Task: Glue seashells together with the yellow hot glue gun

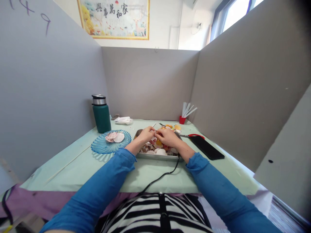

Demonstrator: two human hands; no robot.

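Over a metal tray of shells, my left hand and my right hand meet with fingertips closed together. Between them is something small and whitish, too hidden by the fingers to name. A thin white stick shows just above the left fingertips. Below the hands lie white shells and many small brownish ones. Left of the tray, a blue scalloped glass plate carries a pinkish ribbed shell and a white round disc.
A green bottle stands behind the plate. White wrapped material lies at the back. Right of the tray are orange-yellow pieces, red-handled scissors, a black phone and a red cup of white sticks. A black cable crosses the front.
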